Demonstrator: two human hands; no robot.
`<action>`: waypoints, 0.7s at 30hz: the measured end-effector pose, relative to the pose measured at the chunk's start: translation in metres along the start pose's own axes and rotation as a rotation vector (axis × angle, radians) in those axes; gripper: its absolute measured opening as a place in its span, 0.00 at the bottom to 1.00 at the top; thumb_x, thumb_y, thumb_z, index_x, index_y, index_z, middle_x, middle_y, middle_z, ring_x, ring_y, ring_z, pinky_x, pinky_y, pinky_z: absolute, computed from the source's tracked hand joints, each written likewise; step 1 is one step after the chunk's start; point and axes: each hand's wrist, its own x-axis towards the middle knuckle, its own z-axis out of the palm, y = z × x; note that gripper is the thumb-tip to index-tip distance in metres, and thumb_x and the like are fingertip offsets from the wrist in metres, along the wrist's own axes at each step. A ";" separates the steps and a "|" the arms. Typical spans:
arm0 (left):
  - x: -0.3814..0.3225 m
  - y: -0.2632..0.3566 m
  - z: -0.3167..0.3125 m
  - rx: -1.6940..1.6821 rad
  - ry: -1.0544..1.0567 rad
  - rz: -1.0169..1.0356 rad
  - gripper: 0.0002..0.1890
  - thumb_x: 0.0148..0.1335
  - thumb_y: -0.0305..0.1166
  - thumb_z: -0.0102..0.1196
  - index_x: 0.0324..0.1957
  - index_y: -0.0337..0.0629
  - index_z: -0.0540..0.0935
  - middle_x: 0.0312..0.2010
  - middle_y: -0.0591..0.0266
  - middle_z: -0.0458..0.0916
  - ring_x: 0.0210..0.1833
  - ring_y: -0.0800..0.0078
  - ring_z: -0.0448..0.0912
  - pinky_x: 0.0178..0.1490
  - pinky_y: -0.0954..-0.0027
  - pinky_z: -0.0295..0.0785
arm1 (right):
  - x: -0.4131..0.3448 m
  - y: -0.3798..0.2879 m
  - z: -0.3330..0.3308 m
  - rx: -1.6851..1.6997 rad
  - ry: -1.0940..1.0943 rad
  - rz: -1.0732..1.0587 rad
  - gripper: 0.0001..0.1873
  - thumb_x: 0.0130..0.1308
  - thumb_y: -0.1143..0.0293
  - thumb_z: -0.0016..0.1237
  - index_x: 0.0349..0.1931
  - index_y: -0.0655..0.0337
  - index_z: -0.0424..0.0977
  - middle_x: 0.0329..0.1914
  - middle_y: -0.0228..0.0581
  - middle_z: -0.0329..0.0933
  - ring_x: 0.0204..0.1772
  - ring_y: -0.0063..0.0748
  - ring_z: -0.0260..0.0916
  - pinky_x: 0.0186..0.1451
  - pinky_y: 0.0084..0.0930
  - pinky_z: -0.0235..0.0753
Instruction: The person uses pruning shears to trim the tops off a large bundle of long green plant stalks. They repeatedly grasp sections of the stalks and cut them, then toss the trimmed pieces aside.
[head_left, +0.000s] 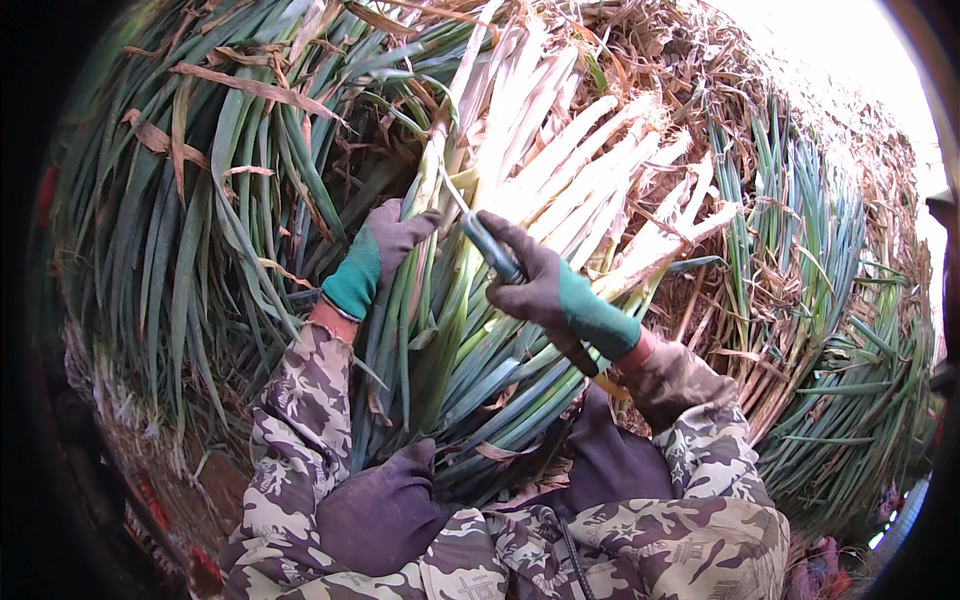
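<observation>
My left hand (390, 238), in a dark-palmed glove with a green cuff, grips a few Welsh onion stalks (424, 176) where pale stem turns to green leaf. My right hand (529, 274), gloved alike, is closed around the teal handle of a small knife (491, 249). Its thin, light blade points up and left and lies close beside the gripped stalks; whether it touches them I cannot tell. Under and between my hands spreads a pile of Welsh onions (559, 180), white shanks and roots away from me, green leaves (480, 390) reaching towards my knees.
A tall heap of green onion leaves (180, 247) hangs at the left. Dry brown husks (697, 67) cover the far side. More onion bundles (795, 217) lie at the right. My knees (379, 510), in dark trousers, flank the leaves close to me.
</observation>
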 end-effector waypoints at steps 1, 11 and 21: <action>0.000 -0.005 0.000 0.071 -0.007 0.097 0.15 0.62 0.31 0.64 0.47 0.33 0.79 0.40 0.57 0.82 0.38 0.73 0.83 0.36 0.69 0.80 | 0.000 -0.002 -0.004 -0.016 -0.027 0.002 0.47 0.54 0.79 0.50 0.78 0.51 0.53 0.40 0.26 0.70 0.30 0.15 0.63 0.31 0.17 0.67; -0.001 -0.003 0.012 -0.007 0.049 0.074 0.12 0.60 0.26 0.61 0.44 0.32 0.79 0.37 0.58 0.82 0.35 0.72 0.82 0.39 0.69 0.83 | 0.014 0.000 -0.015 -0.041 0.029 0.018 0.45 0.55 0.78 0.55 0.77 0.56 0.57 0.42 0.25 0.70 0.35 0.17 0.66 0.38 0.16 0.68; 0.001 -0.007 0.001 0.273 0.122 0.102 0.20 0.62 0.40 0.66 0.45 0.32 0.79 0.34 0.59 0.82 0.38 0.72 0.82 0.39 0.66 0.78 | 0.085 -0.015 -0.031 -0.163 0.077 -0.167 0.47 0.49 0.72 0.54 0.75 0.63 0.58 0.56 0.36 0.74 0.46 0.24 0.72 0.49 0.19 0.75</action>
